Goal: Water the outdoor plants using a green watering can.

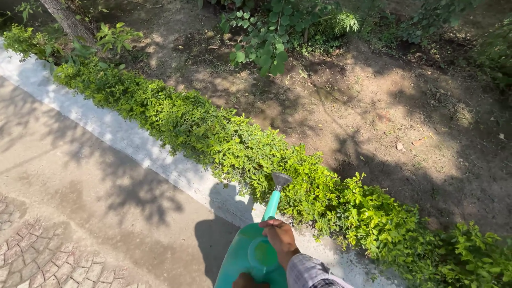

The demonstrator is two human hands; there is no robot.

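Watering: green watering can (246,261) aimed at low hedge (240,149)
Right hand (280,237): fingers grasping can's top
Left hand (246,280): grip cannot be told
Progress: no water visible at rose (281,179)

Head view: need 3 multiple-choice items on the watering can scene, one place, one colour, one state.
1. Where does the spout head of the watering can point?
A. Over the low hedge
B. Over the brick paving
C. At the tree trunk

2. What colour is the can?
A. Red
B. Turquoise green
C. Yellow

3. What is the right hand doing?
A. Hanging free
B. Resting open on the hedge
C. Gripping the can near the base of the spout

Answers: 1 A, the rose sits above the leaves. 2 B, body and spout are turquoise. 3 C, its fingers curl around the can; the left hand shows only at the bottom edge, against the can.
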